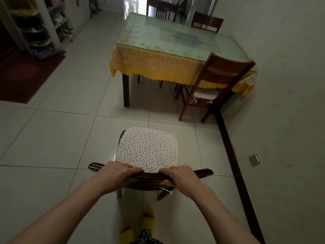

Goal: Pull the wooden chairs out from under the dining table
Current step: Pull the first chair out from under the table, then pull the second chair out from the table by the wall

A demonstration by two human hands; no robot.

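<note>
both the left hand (117,175) and right hand (181,178) are clamped on the top rail of a cushioned wooden chair (147,152) standing well clear of the dining table (140,55), so i judge the next move calls for letting go and taking the second chair (218,81), tucked at the table's near corner.

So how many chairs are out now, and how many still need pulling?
One chair is well clear of the table, with the left hand and right hand gripping its back. The chair by the wall remains tucked in, as do two at the far end.
</note>
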